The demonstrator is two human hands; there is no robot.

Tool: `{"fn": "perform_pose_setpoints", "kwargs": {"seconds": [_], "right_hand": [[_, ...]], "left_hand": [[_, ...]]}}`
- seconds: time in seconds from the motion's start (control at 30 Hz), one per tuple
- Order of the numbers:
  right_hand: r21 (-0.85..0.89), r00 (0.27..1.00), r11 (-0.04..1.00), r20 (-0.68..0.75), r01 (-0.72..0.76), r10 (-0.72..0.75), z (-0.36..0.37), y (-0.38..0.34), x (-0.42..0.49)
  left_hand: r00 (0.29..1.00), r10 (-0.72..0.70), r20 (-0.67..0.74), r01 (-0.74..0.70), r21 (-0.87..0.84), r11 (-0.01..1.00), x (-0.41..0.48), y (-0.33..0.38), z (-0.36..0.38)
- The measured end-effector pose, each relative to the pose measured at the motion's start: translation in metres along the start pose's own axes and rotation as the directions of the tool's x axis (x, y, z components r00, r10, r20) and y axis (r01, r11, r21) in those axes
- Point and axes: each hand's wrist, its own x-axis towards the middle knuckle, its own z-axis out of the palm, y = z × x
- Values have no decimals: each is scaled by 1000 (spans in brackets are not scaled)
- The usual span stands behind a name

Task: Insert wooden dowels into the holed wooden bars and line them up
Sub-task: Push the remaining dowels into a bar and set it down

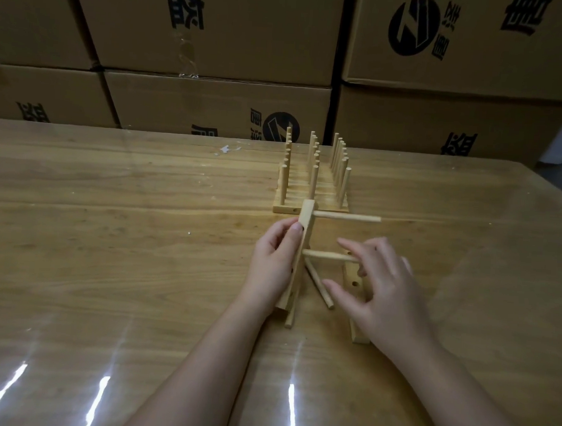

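Currently the left hand [273,265] grips the bar [304,234] on edge and tilted, thumb pressed on its near face, fingers curled behind. A top dowel [348,217] sticks out to the right of the bar's upper hole. The second dowel [326,255] sits at the middle hole, with the right hand [380,284] at its outer end, fingers [353,247] spread and thumb clear below. I cannot tell whether they pinch it, since its tip is hidden. To seat it well, keep it square to the bar, parallel with the top dowel, and push straight while the left hand braces. A loose dowel [321,287] lies just right of the bar on the worktop [140,237], a spare bar [354,284] lies beyond that, and the finished row [309,209] stands just behind.
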Motion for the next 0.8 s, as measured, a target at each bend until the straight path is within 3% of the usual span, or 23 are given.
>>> {"fn": "perform_pose_setpoints", "kwargs": {"seconds": [0.1, 0.2, 0.37, 0.47, 0.67, 0.8], "right_hand": [[110, 997, 992, -46, -64, 69, 3, -3, -1], [228, 984, 962, -62, -147, 165, 5, -3, 1], [-59, 948, 990, 284, -129, 141, 12, -2, -1], [-130, 917, 981, 355, -142, 180, 14, -3, 0], [-180, 933, 970, 290, -165, 213, 18, -9, -1], [-8, 931, 944, 167, -329, 325, 18, -7, -2]], "left_hand": [[984, -84, -157, 67, -114, 991, 5, -1, -6], [965, -191, -182, 144, -243, 959, 6, 0, -10], [934, -309, -178, 206, -439, 874, 8, 2, -12], [908, -380, -176, 231, -545, 806, 10, 3, -14], [893, -421, -161, 247, -605, 756, 11, 2, -16], [887, -435, -153, 260, -613, 746, 12, 3, -15]]}}
